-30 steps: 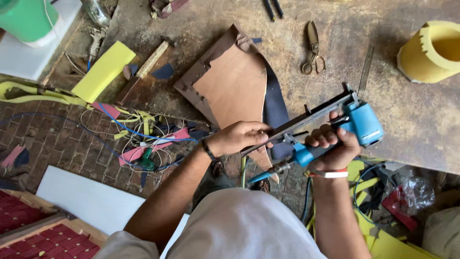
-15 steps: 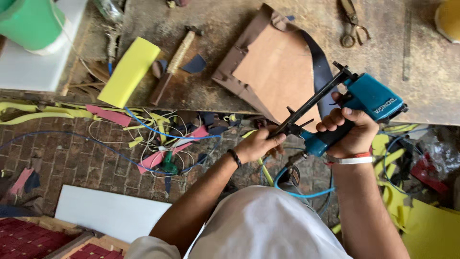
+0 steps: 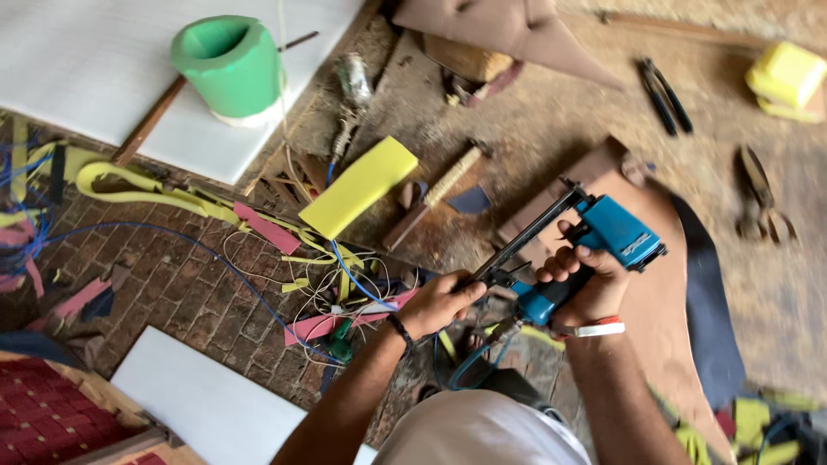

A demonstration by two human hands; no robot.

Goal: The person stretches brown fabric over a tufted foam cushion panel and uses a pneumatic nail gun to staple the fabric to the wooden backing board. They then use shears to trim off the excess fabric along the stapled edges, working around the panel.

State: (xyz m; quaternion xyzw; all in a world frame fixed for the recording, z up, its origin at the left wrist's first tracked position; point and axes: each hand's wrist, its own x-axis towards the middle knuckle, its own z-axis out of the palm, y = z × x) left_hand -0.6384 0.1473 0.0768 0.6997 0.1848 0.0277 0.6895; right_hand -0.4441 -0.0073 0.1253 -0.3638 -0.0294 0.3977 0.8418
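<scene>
A blue pneumatic staple gun point(image 3: 613, 232) with a long black magazine is held in front of me over the workbench. My right hand point(image 3: 581, 277) is wrapped around its blue handle, a white and orange band on the wrist. My left hand point(image 3: 439, 303) grips the lower end of the black magazine, a dark bracelet on that wrist. A blue air hose point(image 3: 469, 366) curls down from the handle's base. Under the tool lies a brown leather piece point(image 3: 663, 293) with a dark blue strip point(image 3: 708, 301) along its right side.
A yellow foam block point(image 3: 360, 186), a wooden-handled tool point(image 3: 435, 196), black pliers point(image 3: 663, 93), scissors point(image 3: 760, 194) and yellow foam point(image 3: 786, 79) lie on the bench. A green foam cylinder point(image 3: 231, 67) stands on a white sheet point(image 3: 95, 77). Foam scraps and blue wires point(image 3: 258, 293) litter the brick floor.
The view has swung so the bench items sit lower and further right. Both hands still hold the staple gun, which has tilted slightly and come nearer the centre.
</scene>
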